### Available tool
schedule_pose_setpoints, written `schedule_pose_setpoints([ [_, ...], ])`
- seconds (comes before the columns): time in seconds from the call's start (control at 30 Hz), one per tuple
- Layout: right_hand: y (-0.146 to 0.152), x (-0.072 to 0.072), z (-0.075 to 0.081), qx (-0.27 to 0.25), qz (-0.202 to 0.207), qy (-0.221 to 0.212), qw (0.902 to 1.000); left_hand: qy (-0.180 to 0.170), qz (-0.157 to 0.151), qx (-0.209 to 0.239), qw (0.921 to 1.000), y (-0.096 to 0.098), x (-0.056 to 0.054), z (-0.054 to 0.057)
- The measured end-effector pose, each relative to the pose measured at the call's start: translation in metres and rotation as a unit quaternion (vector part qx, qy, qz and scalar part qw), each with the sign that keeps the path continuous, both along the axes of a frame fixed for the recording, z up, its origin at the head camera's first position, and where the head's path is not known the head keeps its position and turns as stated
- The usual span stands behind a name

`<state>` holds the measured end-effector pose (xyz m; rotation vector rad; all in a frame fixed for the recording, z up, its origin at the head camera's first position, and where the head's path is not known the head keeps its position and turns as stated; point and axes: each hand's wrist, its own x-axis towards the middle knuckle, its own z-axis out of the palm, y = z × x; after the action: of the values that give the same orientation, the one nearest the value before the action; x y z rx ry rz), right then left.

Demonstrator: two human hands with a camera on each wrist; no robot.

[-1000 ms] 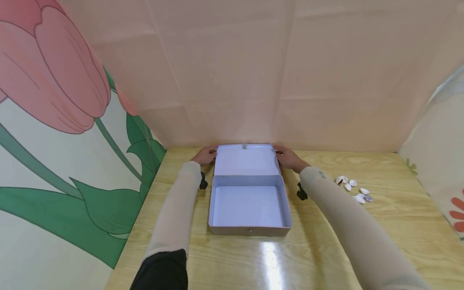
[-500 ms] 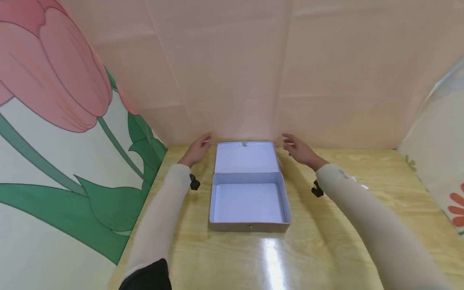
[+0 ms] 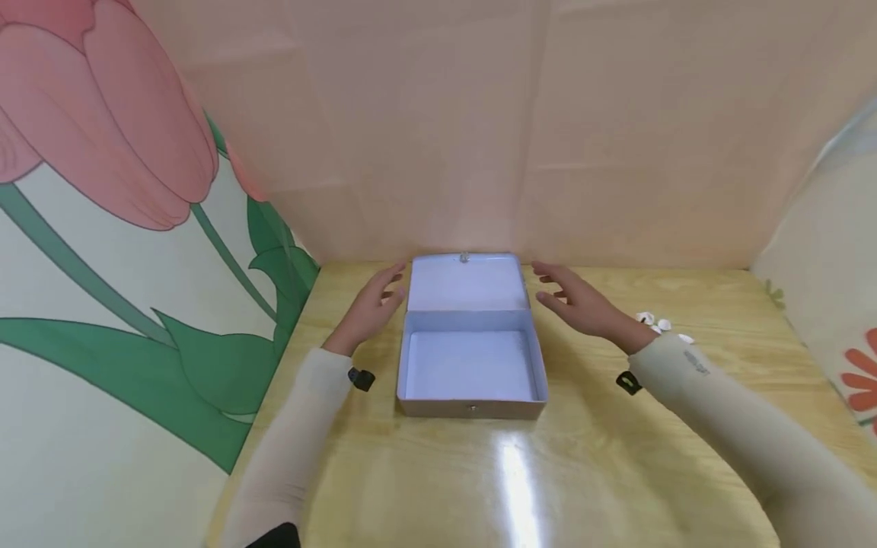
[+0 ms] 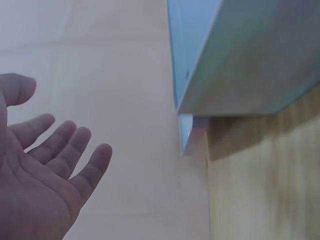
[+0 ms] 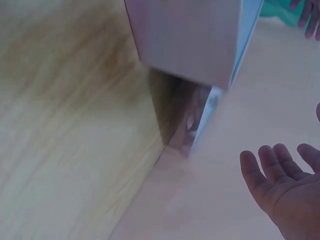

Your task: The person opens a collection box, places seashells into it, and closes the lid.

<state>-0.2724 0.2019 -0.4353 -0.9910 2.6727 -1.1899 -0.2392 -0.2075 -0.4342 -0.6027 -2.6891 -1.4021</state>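
A rectangular box point(image 3: 473, 409) with a pale inside stands on the wooden table, its hinged lid point(image 3: 469, 283) laid back toward the backdrop and a small metal clasp point(image 3: 464, 259) at the lid's far edge. Nothing lies inside it. To the left of the lid, my left hand point(image 3: 370, 308) hovers with fingers loosely extended, touching nothing. My right hand point(image 3: 582, 303) hangs in the same way right of the lid, apart from it. Both wrist views show the box's outer side wall point(image 4: 250, 55) and relaxed, spread fingers point(image 5: 272, 165).
Several small white shells or shell-like pieces point(image 3: 661, 323) lie on the table point(image 3: 617, 457) at the right, partly behind my right forearm. A plain pinkish backdrop point(image 3: 425, 129) rises behind the table. A wall with a painted tulip point(image 3: 123, 114) borders the left side.
Both hands have let go of the lid's sides and drawn outward, then back a little toward me. The lid stays laid back. The head view has tilted slightly.
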Motion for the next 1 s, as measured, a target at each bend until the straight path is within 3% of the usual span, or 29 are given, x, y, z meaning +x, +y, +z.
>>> schedule_pose_setpoints([
  [0.23, -0.001, 0.031, -0.002, 0.005, 0.018, 0.012, 0.9998, 0.005, 0.009, -0.027, 0.9996, 0.0, 0.042, -0.012],
  [0.5, 0.011, 0.046, -0.007, -0.006, 0.008, 0.018, 0.9998, 0.001, 0.007, -0.037, 0.9993, -0.002, 0.076, -0.028],
  [0.8, 0.027, 0.048, -0.021, -0.013, -0.003, 0.02, 0.9997, -0.053, 0.013, -0.071, 0.996, 0.002, 0.106, -0.049],
  [1.0, 0.03, 0.05, -0.028, -0.028, -0.004, 0.003, 0.9996, -0.043, 0.022, -0.058, 0.9971, 0.0, 0.116, -0.064],
])
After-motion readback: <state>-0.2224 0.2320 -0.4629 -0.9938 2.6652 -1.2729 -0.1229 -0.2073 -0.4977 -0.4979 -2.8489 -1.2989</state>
